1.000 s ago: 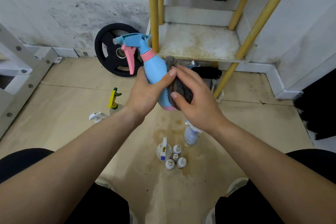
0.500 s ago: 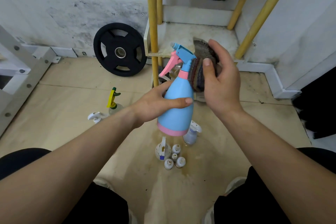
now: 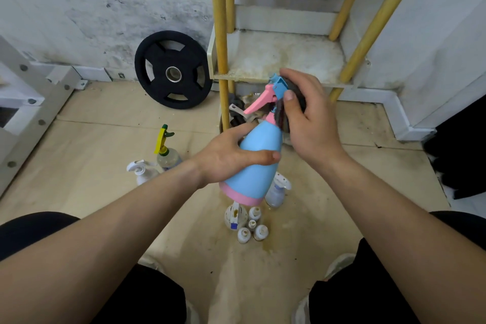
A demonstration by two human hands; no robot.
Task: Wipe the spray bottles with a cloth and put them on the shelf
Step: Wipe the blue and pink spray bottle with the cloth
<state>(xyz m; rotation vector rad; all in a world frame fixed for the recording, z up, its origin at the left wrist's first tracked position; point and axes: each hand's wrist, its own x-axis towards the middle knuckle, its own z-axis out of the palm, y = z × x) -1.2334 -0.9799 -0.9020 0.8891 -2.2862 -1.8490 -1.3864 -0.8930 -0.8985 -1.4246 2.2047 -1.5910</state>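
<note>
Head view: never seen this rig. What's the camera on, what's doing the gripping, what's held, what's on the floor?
No machine. The one camera sits on a person's head, looking down at two bare hands. The left grip holds a blue spray bottle by its body; the right grip holds a dark cloth against its neck. More spray bottles and small white bottles stand on the floor. The low shelf behind is their target; a weight plate leans on the wall.
</note>
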